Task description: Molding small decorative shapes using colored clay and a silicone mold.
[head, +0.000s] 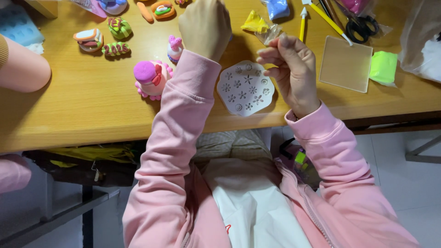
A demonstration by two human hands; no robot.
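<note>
My left hand (205, 26) is raised over the wooden table (92, 105), curled with its back to the camera; whether it holds anything cannot be seen. A small white and pink clay figure (174, 48) stands just left of it. My right hand (294, 71) has its fingers pinched on the crinkled clear wrapper (271, 33) of a yellow clay pack (254, 22). Below and between both hands lies a white mould (245, 87) with flower and star shapes. Both arms wear pink sleeves.
A pink and purple clay cake (150, 78) sits left of the mould. Several small clay sweets (115, 48) lie at the back left. A clear square plate (345, 63), green clay (383, 66), yellow tools (327, 17) and black scissors (363, 26) lie right. Another person's arm (20, 69) rests at far left.
</note>
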